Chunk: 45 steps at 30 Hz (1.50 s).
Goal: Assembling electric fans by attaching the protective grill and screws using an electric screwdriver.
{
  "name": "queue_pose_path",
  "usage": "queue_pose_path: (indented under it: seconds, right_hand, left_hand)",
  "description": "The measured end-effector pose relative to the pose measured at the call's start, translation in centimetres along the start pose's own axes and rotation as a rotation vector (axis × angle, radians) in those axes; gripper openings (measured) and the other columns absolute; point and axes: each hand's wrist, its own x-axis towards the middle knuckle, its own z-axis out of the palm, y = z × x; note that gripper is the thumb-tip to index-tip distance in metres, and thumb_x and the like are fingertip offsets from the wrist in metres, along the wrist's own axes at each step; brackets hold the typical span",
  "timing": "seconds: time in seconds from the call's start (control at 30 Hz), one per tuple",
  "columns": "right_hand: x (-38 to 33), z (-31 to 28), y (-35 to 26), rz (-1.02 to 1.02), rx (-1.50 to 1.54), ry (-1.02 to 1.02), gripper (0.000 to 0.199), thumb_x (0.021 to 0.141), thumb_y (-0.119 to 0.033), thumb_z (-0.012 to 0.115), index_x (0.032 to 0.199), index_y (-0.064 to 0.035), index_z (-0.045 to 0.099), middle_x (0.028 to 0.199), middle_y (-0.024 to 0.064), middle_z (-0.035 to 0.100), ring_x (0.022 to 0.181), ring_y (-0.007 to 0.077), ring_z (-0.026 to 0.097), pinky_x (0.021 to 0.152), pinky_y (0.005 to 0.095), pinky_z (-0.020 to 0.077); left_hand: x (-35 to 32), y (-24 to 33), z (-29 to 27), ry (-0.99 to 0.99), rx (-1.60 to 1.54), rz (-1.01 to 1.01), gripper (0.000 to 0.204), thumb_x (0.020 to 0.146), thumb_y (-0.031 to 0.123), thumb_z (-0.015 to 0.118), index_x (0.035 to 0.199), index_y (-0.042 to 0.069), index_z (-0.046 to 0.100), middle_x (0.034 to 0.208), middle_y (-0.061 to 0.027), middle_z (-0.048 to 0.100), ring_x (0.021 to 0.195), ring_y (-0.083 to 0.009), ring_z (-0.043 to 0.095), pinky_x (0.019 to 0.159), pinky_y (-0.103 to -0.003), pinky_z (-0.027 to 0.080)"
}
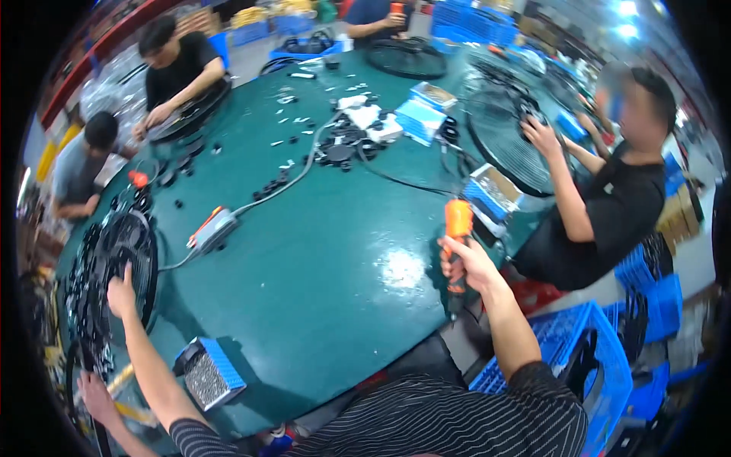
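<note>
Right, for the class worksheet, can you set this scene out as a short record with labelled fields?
Surface: glossy dark-green tabletop
Left hand: thumb raised, at a round black wire grille; exact contact unclear
Right hand: gripping an orange-and-black handheld power screwdriver, tip pointing down toward the near table edge
Beside left forearm: open blue-and-white box of small metal pieces
Left of table centre: oblong grey block with a grey cord
Right side: person in a black shirt, one hand at another round black wire guard

Green table [320,282] with 1 grey power strip [215,230], loose black parts [339,154], round black grilles [137,247], blue-sided boxes [223,361]
</note>
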Motion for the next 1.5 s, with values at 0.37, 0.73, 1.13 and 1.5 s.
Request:
queue_pose_path:
  seconds: [0.37,0.73,1.13,1.5]
  right_hand:
    - [1.5,-1.6,-1.8,-0.341,-1.615,0.3,0.05,0.079,-0.04,0.077,0.104,0.0017,0.064,0.09,0.0208,0.07,0.087,0.0375,0.07,0.078,0.0476,0.0554]
    - [-22.1,-15.1,-11.4,-0.29,-1.246,0.652,0.052,0.084,-0.043,0.074,0.111,0.0008,0.068,0.09,0.0158,0.074,0.082,0.026,0.072,0.074,0.0361,0.0565]
    - [-50.6,-32.9,13.7,0.708,-0.696,1.65,0.094,0.074,-0.071,0.066,0.117,0.0129,0.064,0.125,0.0359,0.059,0.124,0.0437,0.056,0.106,0.0457,0.0425]
    - [-37.8,-26.8,8.7,0.059,-0.605,1.511,0.063,0.077,-0.056,0.075,0.1,0.0021,0.07,0.095,0.0235,0.071,0.094,0.0375,0.069,0.084,0.0451,0.0529]
  left_hand:
    - [-12.9,10.2,-10.8,-0.034,-0.745,0.779,0.016,0.094,0.006,0.058,0.106,-0.005,0.06,0.102,-0.0165,0.063,0.097,-0.0308,0.059,0.092,-0.038,0.046]
    - [-38.2,15.0,-10.1,-0.34,-0.989,0.93,0.011,0.093,0.003,0.063,0.098,-0.006,0.06,0.116,-0.019,0.062,0.107,-0.0328,0.06,0.096,-0.043,0.045]
    - [-43.8,15.8,-5.8,-0.349,-0.812,1.06,0.03,0.092,0.017,0.065,0.115,-0.003,0.062,0.13,-0.0217,0.054,0.121,-0.0394,0.051,0.103,-0.049,0.04]
    - [-43.3,15.6,-4.9,-0.348,-0.846,1.069,0.029,0.09,0.014,0.066,0.113,-0.003,0.061,0.132,-0.0213,0.054,0.124,-0.0399,0.047,0.105,-0.051,0.038]
